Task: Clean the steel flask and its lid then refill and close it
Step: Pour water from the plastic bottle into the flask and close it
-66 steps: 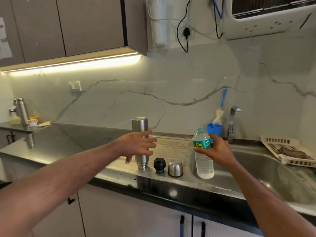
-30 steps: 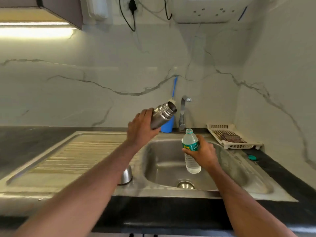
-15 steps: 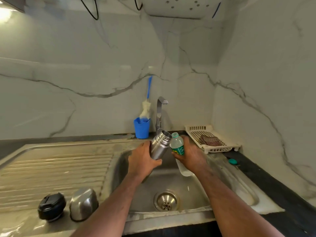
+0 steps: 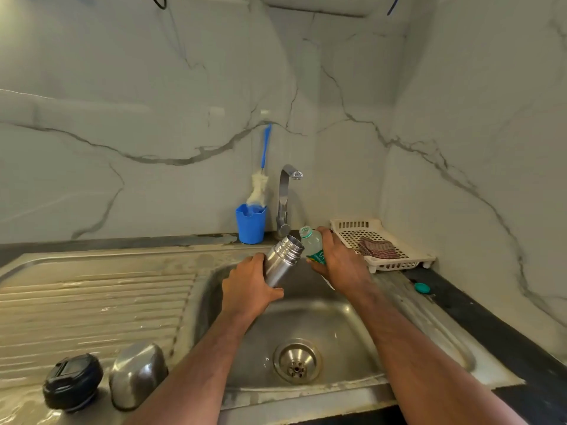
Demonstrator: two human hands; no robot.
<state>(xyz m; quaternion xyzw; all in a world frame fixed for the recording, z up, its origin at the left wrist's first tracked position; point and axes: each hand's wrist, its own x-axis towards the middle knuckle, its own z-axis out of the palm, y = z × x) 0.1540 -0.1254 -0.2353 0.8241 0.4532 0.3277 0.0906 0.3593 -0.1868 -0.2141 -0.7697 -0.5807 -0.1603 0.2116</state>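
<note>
Left hand (image 4: 249, 291) wrapped round one tilted steel flask (image 4: 281, 259); right hand (image 4: 340, 262) gripping one uncapped water bottle (image 4: 312, 245). Over one sink (image 4: 343, 326). Beside it, one black stopper (image 4: 73, 381), one steel cap (image 4: 138, 374).

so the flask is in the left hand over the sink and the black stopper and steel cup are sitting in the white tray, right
Not quite. The head view shows the stopper and cup on the drainboard left of the sink, not in the tray. The left hand does hold the flask.
</note>
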